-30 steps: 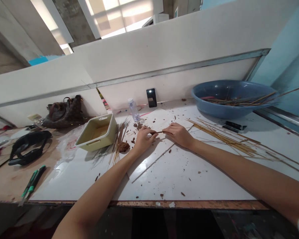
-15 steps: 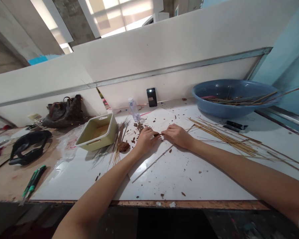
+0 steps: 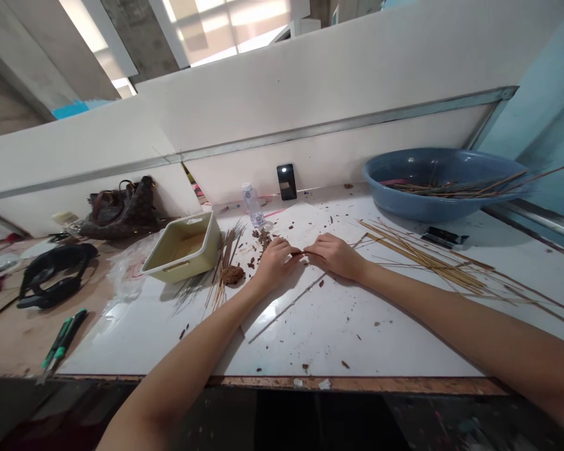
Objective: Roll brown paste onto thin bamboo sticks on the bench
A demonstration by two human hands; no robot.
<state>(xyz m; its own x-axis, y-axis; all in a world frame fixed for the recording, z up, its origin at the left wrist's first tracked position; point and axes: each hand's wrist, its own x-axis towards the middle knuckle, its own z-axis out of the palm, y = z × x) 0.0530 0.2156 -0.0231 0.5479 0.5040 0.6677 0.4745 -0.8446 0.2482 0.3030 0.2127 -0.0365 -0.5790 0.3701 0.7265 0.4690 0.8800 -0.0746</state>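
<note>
My left hand (image 3: 273, 262) and my right hand (image 3: 333, 255) meet over the white table (image 3: 380, 341), fingertips pinched close together. Between them they grip a small dark brown piece (image 3: 299, 254), mostly covered by the fingers; its kind I cannot make out. A thin grey stick (image 3: 282, 311) lies slantwise on the table, passing under my right hand. Brown crumbs (image 3: 263, 238) are heaped just beyond my left hand. To its left a round brown lump (image 3: 232, 275) rests on a bundle of thin sticks (image 3: 225, 254).
A yellow-green tub (image 3: 183, 269) stands at left, near a clear bottle (image 3: 252, 207) and an upright phone (image 3: 287, 182). Yellowish sticks (image 3: 423, 260) lie at right, below a blue basin (image 3: 432, 203) holding more sticks. Green-and-black cutters (image 3: 63, 341), a black visor-like object (image 3: 56, 275) and a bag (image 3: 122, 213) are far left.
Both hands stay nearly in place, still pinching the small brown piece. The whole view has shifted very slightly.
</note>
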